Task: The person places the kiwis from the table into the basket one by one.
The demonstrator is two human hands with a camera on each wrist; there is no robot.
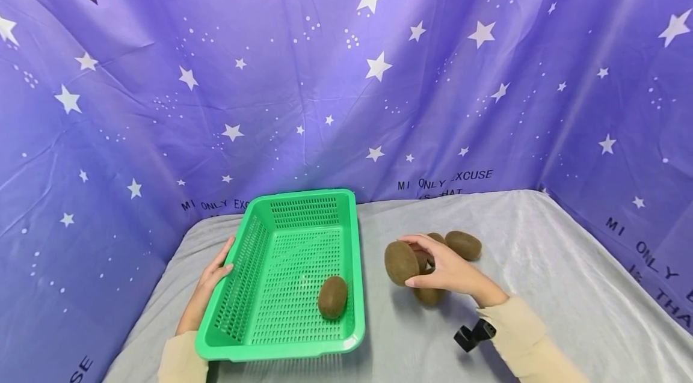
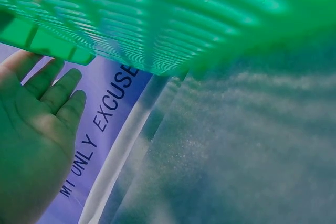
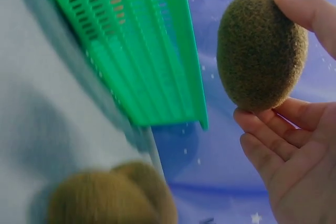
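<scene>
In the head view, a brown fuzzy kiwi (image 1: pixel 402 263) is pinched between the thumb and fingers of my right hand (image 1: pixel 446 269), held up to the right of a green plastic basket (image 1: pixel 354 251). The right wrist view shows the thumb on the top end of this kiwi (image 3: pixel 262 51) and fingertips under its lower end. My left hand (image 1: pixel 208 284) rests at the basket's left rim; its fingers look mostly straight in the left wrist view, fingertips right at the rim. One kiwi (image 1: pixel 332 297) lies inside the basket, near its front right corner.
Several kiwis lie on the grey cloth (image 1: pixel 400 335) behind and below my right hand, one kiwi (image 1: pixel 463 245) farthest right. A small black device (image 1: pixel 474 335) sits by the right sleeve. A purple star-patterned curtain (image 1: pixel 303 70) encloses the back and sides.
</scene>
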